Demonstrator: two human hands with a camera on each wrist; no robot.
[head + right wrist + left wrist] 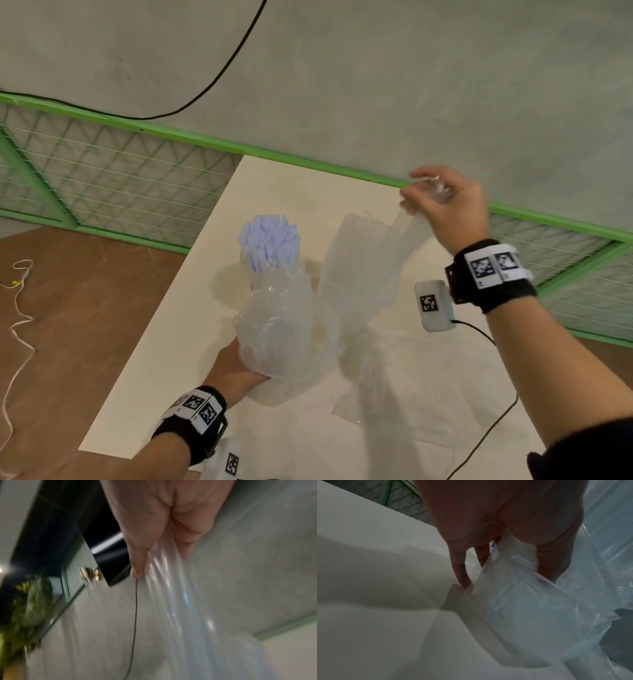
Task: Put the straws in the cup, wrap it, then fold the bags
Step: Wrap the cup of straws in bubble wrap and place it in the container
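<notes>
Clear plastic wrap (pixel 277 329) covered the cup, which the left hand (pixel 236 370) gripped from below, above the pale surface (pixel 164 342). Blue straws (pixel 269 240) stood bunched inside it. To the right, the right hand (pixel 452 205) pinched a thin clear bag (pixel 363 267), lifting it high.

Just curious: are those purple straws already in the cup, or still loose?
In and standing upright: the straws rise as a bunch from the plastic-wrapped cup held by the left hand.
</notes>
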